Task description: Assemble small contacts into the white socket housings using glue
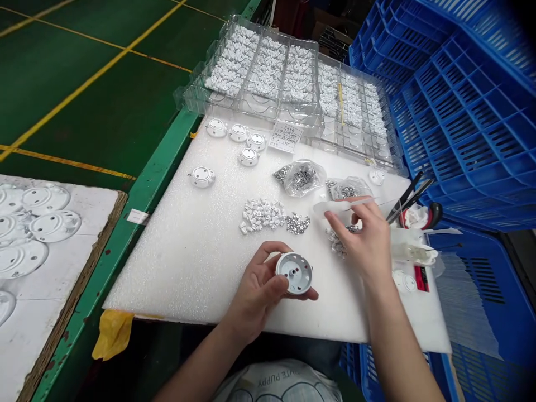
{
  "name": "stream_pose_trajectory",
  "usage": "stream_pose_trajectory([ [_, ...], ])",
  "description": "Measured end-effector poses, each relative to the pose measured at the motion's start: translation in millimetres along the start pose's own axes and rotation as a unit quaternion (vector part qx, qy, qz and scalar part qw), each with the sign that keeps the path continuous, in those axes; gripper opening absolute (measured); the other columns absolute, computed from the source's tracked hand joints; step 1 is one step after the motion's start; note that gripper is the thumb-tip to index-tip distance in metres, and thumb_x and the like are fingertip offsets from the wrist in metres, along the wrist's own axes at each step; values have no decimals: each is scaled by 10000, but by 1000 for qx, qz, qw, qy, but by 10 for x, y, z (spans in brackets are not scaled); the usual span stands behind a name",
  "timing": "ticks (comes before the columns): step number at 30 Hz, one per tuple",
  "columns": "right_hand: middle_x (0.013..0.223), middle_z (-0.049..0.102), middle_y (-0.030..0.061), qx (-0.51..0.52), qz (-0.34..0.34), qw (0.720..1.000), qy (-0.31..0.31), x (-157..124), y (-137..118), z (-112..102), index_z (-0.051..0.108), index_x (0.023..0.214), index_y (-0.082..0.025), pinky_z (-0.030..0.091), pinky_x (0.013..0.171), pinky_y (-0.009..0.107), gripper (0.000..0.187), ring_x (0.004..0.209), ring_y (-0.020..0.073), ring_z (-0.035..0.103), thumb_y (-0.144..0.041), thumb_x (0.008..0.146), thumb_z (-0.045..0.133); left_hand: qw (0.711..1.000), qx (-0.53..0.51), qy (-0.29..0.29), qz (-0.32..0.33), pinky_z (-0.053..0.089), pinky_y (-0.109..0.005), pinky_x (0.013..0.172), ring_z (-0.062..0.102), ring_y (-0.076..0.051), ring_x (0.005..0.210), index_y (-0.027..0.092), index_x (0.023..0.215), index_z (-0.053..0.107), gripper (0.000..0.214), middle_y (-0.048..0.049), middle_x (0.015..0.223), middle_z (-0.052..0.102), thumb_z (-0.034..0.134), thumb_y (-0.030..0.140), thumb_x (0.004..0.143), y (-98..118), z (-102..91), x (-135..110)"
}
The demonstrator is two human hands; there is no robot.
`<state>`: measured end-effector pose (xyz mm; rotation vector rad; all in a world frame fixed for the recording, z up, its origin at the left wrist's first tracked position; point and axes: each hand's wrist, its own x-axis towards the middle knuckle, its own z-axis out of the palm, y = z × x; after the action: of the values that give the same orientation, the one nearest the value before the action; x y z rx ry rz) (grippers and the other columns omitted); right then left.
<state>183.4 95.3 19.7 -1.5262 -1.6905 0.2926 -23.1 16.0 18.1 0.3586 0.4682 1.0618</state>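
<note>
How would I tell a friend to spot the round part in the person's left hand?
Find the big white foam sheet in the middle of the view. Near its front edge, the left hand holds a shallow, round white housing. Unlike the domed white housings lying farther back on the sheet, it shows its hollow, hole-dotted inside.

Yellow lines (127, 50) cross the green floor (134, 106)
</note>
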Motion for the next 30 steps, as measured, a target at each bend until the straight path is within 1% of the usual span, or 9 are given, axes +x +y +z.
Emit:
stream_pose_trajectory([
  [3,1146,687,83,180,3,982,64,-52,-37,-14,679,884,-226,512,919,402,204,1127,257,644,-405,840,765,999,-22,31,-29,610,-171,674,769,-139,705,206,1018,584,501,-7,881,757,933,435,739,21,59,-21],
  [5,1142,706,82,291,8,952,99,-98,-64,-34,650,910,-226,535,913,407,243,1039,238,692,-417,826,775,995,-54,65,-57,614,-167,697,770,-133,719,210,1039,572,527,-11,881,760,938,433,734,6,123,-43],
  [7,951,742,44,364,49,925,94,-134,-83,-59,608,899,-234,552,712,354,299,729,184,690,-449,804,792,988,-91,92,-87,612,-159,712,772,-130,730,211,1053,564,554,-18,886,764,950,426,719,-33,195,-63],
  [9,672,669,-30,406,94,907,62,-151,-97,-84,578,857,-242,433,495,271,352,478,128,537,-502,786,804,981,-119,107,-106,604,-147,694,769,-125,721,206,1050,561,585,-20,880,763,967,425,691,-88,255,-79],
  [11,520,517,-81,429,117,895,42,-149,-117,-101,579,810,-241,326,437,230,401,420,94,416,-536,740,842,978,-122,126,-112,596,-145,673,759,-119,698,197,1042,560,605,-18,868,756,975,434,672,-145,293,-88],
  [15,605,442,-71,469,184,863,43,-122,-194,-107,618,796,-224,255,424,220,502,480,69,354,-653,679,851,979,-85,152,-108,583,-162,672,747,-118,686,190,1056,542,608,-21,866,749,953,460,698,-231,326,-87],
  [18,609,346,-61,467,161,868,45,-110,-248,-108,515,648,-212,210,414,241,593,497,81,314,-747,733,754,983,-60,147,-89,576,-178,699,743,-118,696,182,1075,532,604,-16,858,746,929,479,729,-266,339,-75],
  [21,559,265,-63,450,95,885,68,-117,-256,-107,394,567,-212,209,429,260,606,486,94,294,-627,768,788,985,-47,145,-77,563,-184,712,732,-112,699,176,1090,533,600,-9,843,743,909,497,750,-289,342,-62],
  [30,465,192,-59,380,0,917,119,-209,-226,-13,284,460,-198,166,503,316,710,466,90,242,-607,863,702,988,-27,135,-71,535,-198,734,713,-110,712,168,1072,543,562,-6,844,730,885,504,779,-308,342,-49],
])
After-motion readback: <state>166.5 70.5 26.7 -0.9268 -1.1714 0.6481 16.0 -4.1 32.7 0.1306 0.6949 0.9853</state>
